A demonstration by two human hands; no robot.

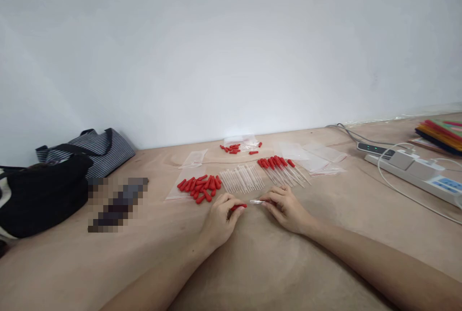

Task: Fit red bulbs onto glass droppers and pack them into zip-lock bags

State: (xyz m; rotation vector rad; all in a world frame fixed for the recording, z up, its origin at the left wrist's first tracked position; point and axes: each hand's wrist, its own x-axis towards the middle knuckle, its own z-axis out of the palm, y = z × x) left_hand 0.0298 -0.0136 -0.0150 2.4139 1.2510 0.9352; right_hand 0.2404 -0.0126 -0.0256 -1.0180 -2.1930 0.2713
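1. Head view: the left hand point(222, 219) pinches one red dropper bulb point(238, 207) between thumb and fingers. The right hand point(287, 207) pinches one slim clear tube point(257, 201), which points left towards the bulb. The bulb and tube are apart, low over the surface point(252, 267).
2. To handle these well, I would keep bulb and tube on one line, with the bulb's mouth facing the tube's end. A grip close to that end should limit bending or slipping; light, straight pressure with a small twist seems safer than a sideways shove. The bulb looks soft, so squeezing it hard could pinch its mouth narrow.
3. Loose red bulbs point(207, 195): roughly twenty in the left pile, overlapping too much for an exact count. About nine more red bulbs point(234, 152) lie scattered at the far side.
4. Bare clear tubes point(242, 179): around twenty, side by side in the middle, too fine to count surely.
5. Bulb-topped tubes point(276, 160): about ten, fanned out right of the bare ones, bulbs at the far end.
6. Clear plastic bags point(327, 169) lie left, far and right; overlaps hide their number. One power strip point(429, 178) sits at the right.
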